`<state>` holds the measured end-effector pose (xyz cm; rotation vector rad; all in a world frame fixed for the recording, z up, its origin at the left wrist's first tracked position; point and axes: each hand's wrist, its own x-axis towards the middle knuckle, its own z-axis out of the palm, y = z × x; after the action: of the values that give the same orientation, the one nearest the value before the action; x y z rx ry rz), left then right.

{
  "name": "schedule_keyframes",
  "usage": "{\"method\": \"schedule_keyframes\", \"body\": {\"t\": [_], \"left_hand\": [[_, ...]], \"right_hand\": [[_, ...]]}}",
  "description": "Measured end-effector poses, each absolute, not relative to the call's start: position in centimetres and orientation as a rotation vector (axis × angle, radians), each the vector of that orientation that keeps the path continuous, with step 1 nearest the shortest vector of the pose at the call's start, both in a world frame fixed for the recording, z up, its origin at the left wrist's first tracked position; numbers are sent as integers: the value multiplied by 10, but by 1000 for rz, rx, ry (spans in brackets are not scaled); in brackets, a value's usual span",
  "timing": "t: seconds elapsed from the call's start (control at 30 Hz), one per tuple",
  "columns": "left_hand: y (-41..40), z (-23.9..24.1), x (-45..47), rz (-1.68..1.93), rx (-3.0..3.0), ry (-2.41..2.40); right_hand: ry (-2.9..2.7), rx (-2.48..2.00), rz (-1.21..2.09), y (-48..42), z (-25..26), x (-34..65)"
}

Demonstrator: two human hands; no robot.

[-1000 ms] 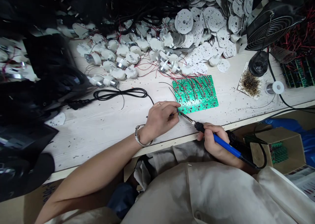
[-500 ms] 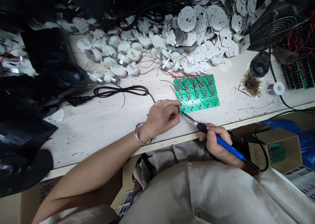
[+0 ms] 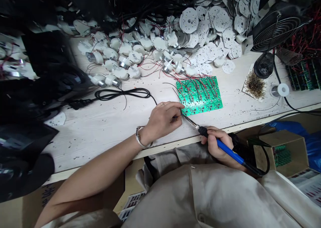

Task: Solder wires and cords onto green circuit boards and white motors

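A green circuit board [image 3: 203, 107] with rows of red and black wires lies flat on the bench. At its lower left corner, my left hand [image 3: 164, 119] has its fingers pinched together on the end of a black cable [image 3: 152, 99]; the fingertips partly hide the cable end. My right hand [image 3: 220, 142] grips a blue soldering iron [image 3: 229, 151] like a pen. The iron's metal tip points up and left and meets the board corner beside my left fingertips; whether it touches the cable or the board, I cannot tell.
White motor units [image 3: 125, 49] and white octagonal boards [image 3: 189, 20] are heaped at the back. To the right are a fan [image 3: 276, 27], a solder spool [image 3: 283, 90] and a burnt-specked pad [image 3: 254, 84]. A cardboard box [image 3: 296, 151] with green boards sits below the bench edge.
My right hand and the soldering iron have shifted slightly left, and the tip sits closer to my left fingertips. My left hand keeps its pinch in nearly the same place.
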<state>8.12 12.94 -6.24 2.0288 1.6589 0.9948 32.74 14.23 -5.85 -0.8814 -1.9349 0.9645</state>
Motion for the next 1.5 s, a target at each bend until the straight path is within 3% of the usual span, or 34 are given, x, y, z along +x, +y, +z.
{"method": "schedule_keyframes", "body": {"t": [0.63, 1.5], "left_hand": [[130, -55, 81, 926, 1943, 1660], [135, -46, 82, 883, 1755, 1638]], "right_hand": [[-1743, -840, 1090, 143, -54, 319], [-1938, -729, 758, 151, -63, 314]]}}
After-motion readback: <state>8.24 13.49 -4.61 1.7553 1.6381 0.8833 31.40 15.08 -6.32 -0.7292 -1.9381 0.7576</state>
